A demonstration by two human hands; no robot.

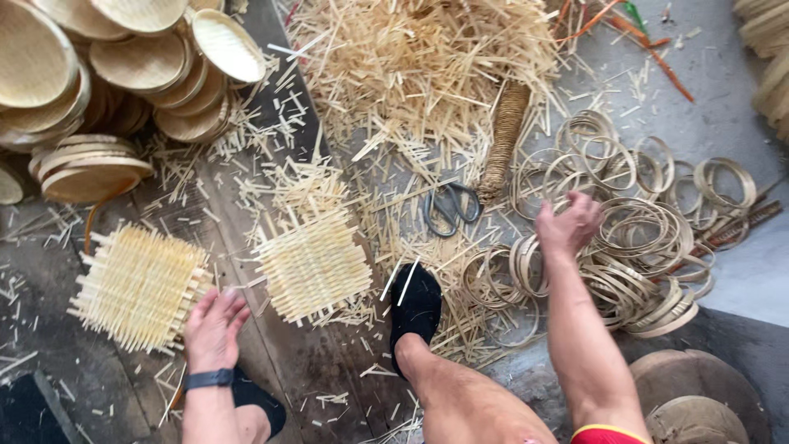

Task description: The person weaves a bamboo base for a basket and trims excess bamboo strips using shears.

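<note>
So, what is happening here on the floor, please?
A person sits over a wooden floor littered with pale bamboo offcuts. The left hand rests at the edge of a square woven bamboo mat; a second woven mat lies beside it. The right hand reaches into a pile of thin bamboo rings. Dark metal scissors lie untouched nearby.

Around the Scissors

Dark-handled scissors [451,207] lying flat among loose cuttings. Just to their right, touching or nearly so, a twine-wound roll [505,140] slanting away up the floor. Beyond the scissors, a deep heap of pale bamboo slivers [427,57]. Far right of that heap, a few orange strips [657,53]. Left of the scissors and a little nearer, a square woven mat [314,265] with ragged ends. Well off to the far left, stacks of shallow round woven trays [140,62]. Near right, well apart, round brown baskets [699,395].
</note>
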